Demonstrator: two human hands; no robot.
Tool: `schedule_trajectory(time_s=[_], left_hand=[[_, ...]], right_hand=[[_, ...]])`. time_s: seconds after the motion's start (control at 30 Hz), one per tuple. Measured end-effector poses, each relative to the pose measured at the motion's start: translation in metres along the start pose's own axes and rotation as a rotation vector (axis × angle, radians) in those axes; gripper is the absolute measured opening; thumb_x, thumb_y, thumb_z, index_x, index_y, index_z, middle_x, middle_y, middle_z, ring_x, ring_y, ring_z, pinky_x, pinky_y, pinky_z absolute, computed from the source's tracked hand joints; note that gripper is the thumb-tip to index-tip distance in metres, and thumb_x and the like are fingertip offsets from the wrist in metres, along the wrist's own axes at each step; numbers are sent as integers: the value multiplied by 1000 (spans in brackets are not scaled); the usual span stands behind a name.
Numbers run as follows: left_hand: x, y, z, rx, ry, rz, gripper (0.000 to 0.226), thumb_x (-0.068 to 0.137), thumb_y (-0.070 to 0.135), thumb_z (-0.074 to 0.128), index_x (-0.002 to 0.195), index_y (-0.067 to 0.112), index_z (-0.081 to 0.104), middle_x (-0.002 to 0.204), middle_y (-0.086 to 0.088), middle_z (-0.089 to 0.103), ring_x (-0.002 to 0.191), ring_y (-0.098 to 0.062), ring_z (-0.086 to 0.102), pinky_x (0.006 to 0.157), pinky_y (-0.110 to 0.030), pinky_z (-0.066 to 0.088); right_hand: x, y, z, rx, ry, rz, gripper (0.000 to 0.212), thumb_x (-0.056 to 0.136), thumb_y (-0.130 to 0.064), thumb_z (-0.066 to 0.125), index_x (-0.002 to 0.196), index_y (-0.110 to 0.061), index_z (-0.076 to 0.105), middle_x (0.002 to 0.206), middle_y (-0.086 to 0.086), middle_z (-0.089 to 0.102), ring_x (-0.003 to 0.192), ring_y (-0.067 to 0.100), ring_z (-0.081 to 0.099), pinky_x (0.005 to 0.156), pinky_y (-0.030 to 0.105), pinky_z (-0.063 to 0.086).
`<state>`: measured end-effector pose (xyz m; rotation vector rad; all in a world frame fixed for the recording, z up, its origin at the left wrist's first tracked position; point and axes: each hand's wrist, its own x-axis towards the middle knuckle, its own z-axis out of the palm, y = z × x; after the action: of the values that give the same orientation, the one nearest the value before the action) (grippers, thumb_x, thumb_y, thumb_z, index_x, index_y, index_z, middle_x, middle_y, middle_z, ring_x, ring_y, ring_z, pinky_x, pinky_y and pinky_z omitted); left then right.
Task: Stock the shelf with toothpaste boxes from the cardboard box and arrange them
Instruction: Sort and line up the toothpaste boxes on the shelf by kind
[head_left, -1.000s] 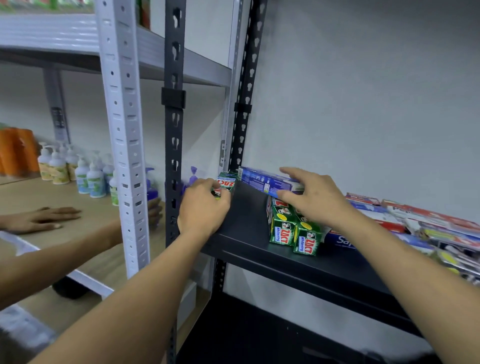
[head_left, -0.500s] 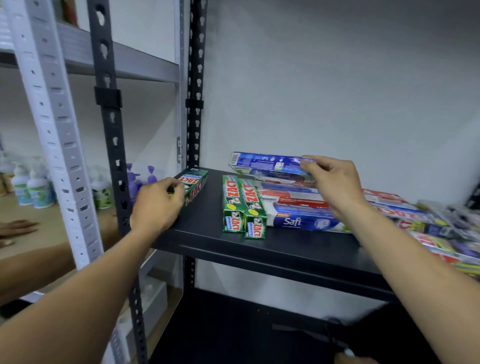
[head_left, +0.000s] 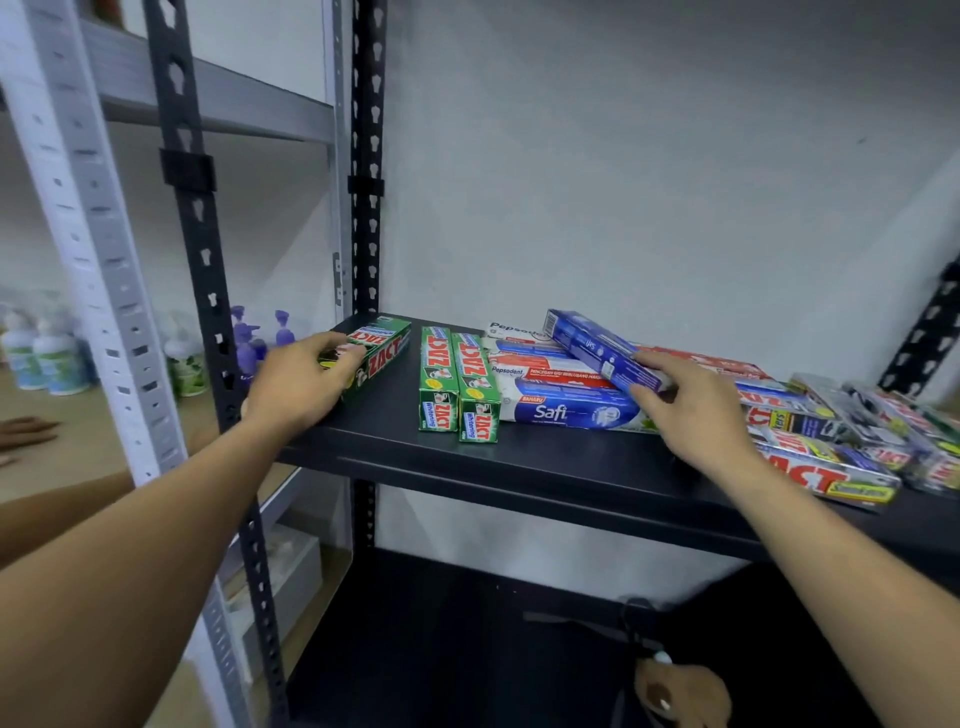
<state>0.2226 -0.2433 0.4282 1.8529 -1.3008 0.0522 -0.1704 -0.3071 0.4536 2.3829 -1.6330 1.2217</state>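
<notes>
Left grip (head_left: 301, 384) is curled round the near end of a green ZACT box (head_left: 382, 348), which lies flat on the black shelf (head_left: 519, 467) and points away from the grip. Between the grips: ZACT pair (head_left: 457, 384) side by side, then a Pepsodent/Safi stack (head_left: 561, 395). Right grip (head_left: 691, 410) pinches the near end of a blue box (head_left: 592, 345), tilted on that stack; loose pile (head_left: 831, 447) of boxes just right of this grip.
</notes>
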Motion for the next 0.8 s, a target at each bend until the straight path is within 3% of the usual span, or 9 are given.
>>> schedule_trajectory(time_s=[0.13, 0.2, 0.43, 0.57, 0.73, 0.8], left_hand=[[3, 0, -2, -86, -3, -87, 65, 80, 68, 63, 126, 24, 55, 129, 0, 64, 105, -18, 59, 80, -33, 48], [3, -1, -4, -69, -43, -79, 65, 76, 69, 67, 124, 27, 56, 125, 1, 65, 98, -15, 57, 77, -32, 48], [5, -4, -4, 20, -106, -38, 58, 79, 56, 70, 127, 31, 50, 125, 3, 63, 100, -14, 57, 84, -35, 52], [19, -9, 0, -29, -111, -36, 57, 83, 47, 73, 132, 26, 52, 129, 0, 55, 106, -15, 53, 91, -35, 48], [41, -16, 7, -136, -166, -83, 58, 86, 39, 73, 137, 25, 49, 131, 0, 58, 104, -13, 54, 87, -27, 43], [49, -17, 12, -143, -129, -109, 60, 84, 39, 76, 136, 25, 50, 129, 0, 60, 100, -12, 54, 83, -25, 43]], right_hand=[[2, -16, 4, -219, 45, -39, 43, 92, -34, 62, 132, -20, 61, 141, 6, 56, 125, 30, 52, 104, 45, 41], [7, -32, 9, -214, 40, -78, 42, 92, -36, 60, 132, -23, 61, 144, 4, 52, 129, 31, 46, 108, 48, 37], [35, -113, 45, 25, -207, -203, 27, 91, -32, 63, 117, -26, 69, 125, -3, 66, 117, 20, 55, 98, 35, 43], [58, -147, 74, 54, -388, -270, 27, 92, -35, 61, 117, -31, 68, 121, 2, 68, 92, 16, 65, 89, 32, 50], [101, -169, 112, 38, -492, -299, 28, 97, -31, 56, 123, -30, 65, 129, 0, 63, 108, 16, 60, 82, 23, 41], [115, -176, 125, 30, -527, -302, 27, 97, -28, 57, 122, -28, 67, 125, -2, 65, 104, 15, 61, 79, 23, 42]])
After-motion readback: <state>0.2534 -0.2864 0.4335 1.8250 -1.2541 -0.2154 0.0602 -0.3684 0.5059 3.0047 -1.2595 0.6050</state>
